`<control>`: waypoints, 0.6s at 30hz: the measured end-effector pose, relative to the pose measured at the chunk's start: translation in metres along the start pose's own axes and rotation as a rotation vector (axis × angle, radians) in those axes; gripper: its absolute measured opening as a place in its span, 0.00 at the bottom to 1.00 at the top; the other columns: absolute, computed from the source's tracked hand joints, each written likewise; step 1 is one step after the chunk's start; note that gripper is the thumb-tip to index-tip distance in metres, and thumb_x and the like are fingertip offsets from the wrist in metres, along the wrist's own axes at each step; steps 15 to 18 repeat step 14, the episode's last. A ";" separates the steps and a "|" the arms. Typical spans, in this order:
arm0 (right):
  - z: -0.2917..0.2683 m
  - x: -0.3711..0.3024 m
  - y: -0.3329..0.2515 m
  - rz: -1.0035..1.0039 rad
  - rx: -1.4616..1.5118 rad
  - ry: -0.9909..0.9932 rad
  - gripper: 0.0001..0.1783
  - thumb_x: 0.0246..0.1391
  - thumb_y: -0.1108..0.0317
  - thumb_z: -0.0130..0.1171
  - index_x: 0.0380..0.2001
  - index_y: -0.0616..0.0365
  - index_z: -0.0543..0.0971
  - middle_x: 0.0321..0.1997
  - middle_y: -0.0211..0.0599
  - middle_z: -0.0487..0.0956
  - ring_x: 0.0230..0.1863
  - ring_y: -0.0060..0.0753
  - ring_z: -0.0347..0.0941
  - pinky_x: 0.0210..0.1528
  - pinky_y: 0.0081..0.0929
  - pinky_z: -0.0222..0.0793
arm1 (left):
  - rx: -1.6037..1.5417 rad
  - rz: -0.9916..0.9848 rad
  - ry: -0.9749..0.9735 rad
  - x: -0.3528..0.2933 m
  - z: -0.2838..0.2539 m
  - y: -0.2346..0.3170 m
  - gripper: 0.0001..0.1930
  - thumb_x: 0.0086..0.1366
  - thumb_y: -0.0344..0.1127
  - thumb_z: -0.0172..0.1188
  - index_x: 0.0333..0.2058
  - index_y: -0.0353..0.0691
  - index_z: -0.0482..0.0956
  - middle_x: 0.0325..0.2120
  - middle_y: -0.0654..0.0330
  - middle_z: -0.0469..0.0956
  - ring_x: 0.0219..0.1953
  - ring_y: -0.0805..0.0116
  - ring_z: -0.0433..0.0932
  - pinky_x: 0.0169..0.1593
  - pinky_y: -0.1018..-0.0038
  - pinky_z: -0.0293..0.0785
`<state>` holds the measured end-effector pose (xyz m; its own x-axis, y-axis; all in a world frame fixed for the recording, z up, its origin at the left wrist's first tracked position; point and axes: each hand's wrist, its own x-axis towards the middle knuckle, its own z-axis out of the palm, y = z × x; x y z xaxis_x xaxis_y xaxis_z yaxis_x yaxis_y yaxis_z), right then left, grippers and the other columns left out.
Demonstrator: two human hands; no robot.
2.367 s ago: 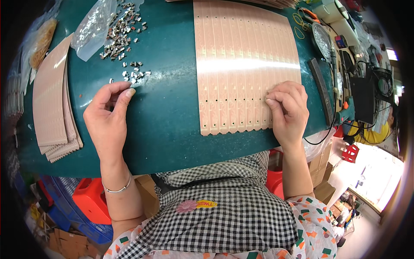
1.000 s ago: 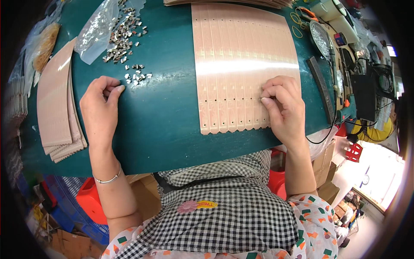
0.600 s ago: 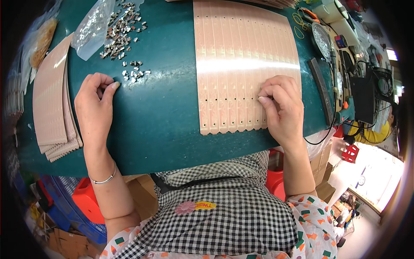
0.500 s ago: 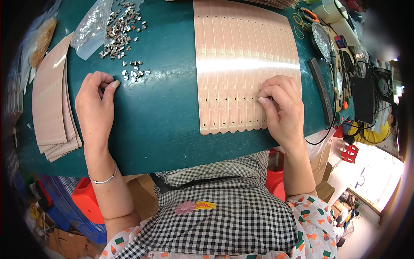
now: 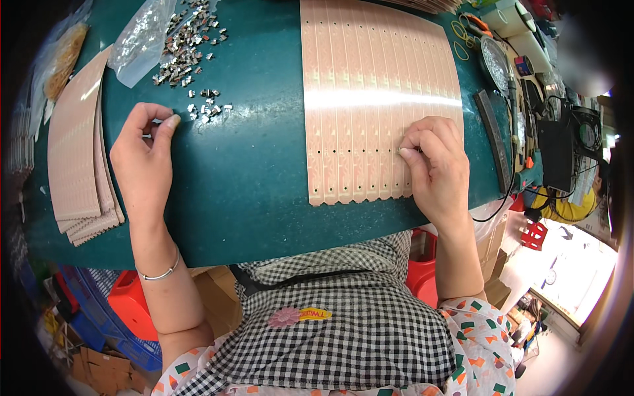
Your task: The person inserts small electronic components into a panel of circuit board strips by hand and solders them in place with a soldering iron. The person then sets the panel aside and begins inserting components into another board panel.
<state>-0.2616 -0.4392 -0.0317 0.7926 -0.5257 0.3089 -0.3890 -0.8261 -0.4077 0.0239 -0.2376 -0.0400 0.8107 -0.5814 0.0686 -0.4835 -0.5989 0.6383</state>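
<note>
A pinkish-tan circuit board panel (image 5: 360, 138), scored into long strips with rows of small dark holes, lies on the green tabletop (image 5: 244, 185). Over its lower right part rests my right hand (image 5: 439, 168), thumb and forefinger pinched close to the row of holes; whatever they hold is too small to name. My left hand (image 5: 142, 148) hovers at the left, thumb and fingertip pressed together, and I cannot make out anything between them. Just right of those fingertips lie several small metal connectors (image 5: 208, 109), apart from a bigger heap of connectors (image 5: 188, 49) behind them.
Left of my left hand is a stack of similar panels (image 5: 79, 145). A clear plastic bag (image 5: 139, 43) lies beside the heap. On the right are a dark bar (image 5: 492, 138), yellow rubber bands (image 5: 460, 39), a round metal dish (image 5: 493, 59) and a black cable (image 5: 492, 214).
My left hand has shifted slightly left and away from me, its fingers still pinched. My right hand stays at nearly the same place on the panel. The whole view has moved a little.
</note>
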 end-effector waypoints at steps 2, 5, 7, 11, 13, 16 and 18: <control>0.000 0.000 0.000 -0.005 -0.007 -0.001 0.08 0.40 0.81 0.63 0.26 0.60 0.76 0.34 0.39 0.76 0.41 0.45 0.72 0.44 0.36 0.69 | -0.104 0.017 0.006 0.003 0.001 -0.012 0.03 0.66 0.26 0.61 0.37 0.35 0.79 0.29 0.66 0.77 0.30 0.80 0.69 0.36 0.82 0.67; 0.003 0.003 -0.003 -0.051 -0.023 0.011 0.08 0.39 0.81 0.63 0.26 0.60 0.77 0.33 0.38 0.77 0.40 0.45 0.72 0.43 0.36 0.69 | -0.337 0.041 0.014 0.000 0.000 -0.008 0.03 0.69 0.28 0.59 0.38 0.34 0.79 0.32 0.66 0.79 0.32 0.81 0.70 0.37 0.83 0.67; 0.005 0.002 -0.002 -0.044 -0.027 0.006 0.09 0.39 0.80 0.64 0.27 0.60 0.78 0.33 0.38 0.77 0.40 0.45 0.73 0.42 0.36 0.70 | -0.462 0.051 0.014 -0.008 -0.001 0.010 0.04 0.69 0.28 0.58 0.39 0.34 0.79 0.33 0.66 0.80 0.32 0.82 0.71 0.37 0.84 0.67; -0.001 0.003 -0.003 -0.005 0.000 -0.003 0.09 0.38 0.79 0.67 0.28 0.61 0.79 0.32 0.38 0.77 0.39 0.45 0.74 0.41 0.36 0.71 | -0.752 0.042 -0.193 -0.042 -0.001 0.053 0.07 0.67 0.24 0.59 0.42 0.33 0.82 0.31 0.64 0.81 0.29 0.81 0.72 0.33 0.85 0.68; -0.009 0.007 -0.009 0.037 0.054 -0.032 0.09 0.39 0.78 0.68 0.29 0.60 0.81 0.33 0.39 0.78 0.40 0.44 0.75 0.43 0.35 0.73 | -0.980 -0.020 -0.358 -0.054 0.009 0.066 0.09 0.67 0.24 0.59 0.45 0.34 0.81 0.31 0.62 0.82 0.29 0.81 0.74 0.32 0.84 0.69; -0.011 0.009 -0.014 0.100 0.179 -0.025 0.09 0.41 0.79 0.67 0.30 0.59 0.81 0.34 0.41 0.79 0.42 0.41 0.76 0.46 0.36 0.74 | -0.962 -0.022 -0.350 -0.054 0.006 0.064 0.09 0.67 0.24 0.59 0.45 0.34 0.81 0.31 0.62 0.82 0.29 0.81 0.74 0.32 0.84 0.69; -0.011 0.009 -0.014 0.100 0.179 -0.025 0.09 0.41 0.79 0.67 0.30 0.59 0.81 0.34 0.41 0.79 0.42 0.41 0.76 0.46 0.36 0.74 | -0.962 -0.022 -0.350 -0.054 0.006 0.064 0.09 0.67 0.24 0.59 0.45 0.34 0.81 0.31 0.62 0.82 0.29 0.81 0.74 0.32 0.84 0.69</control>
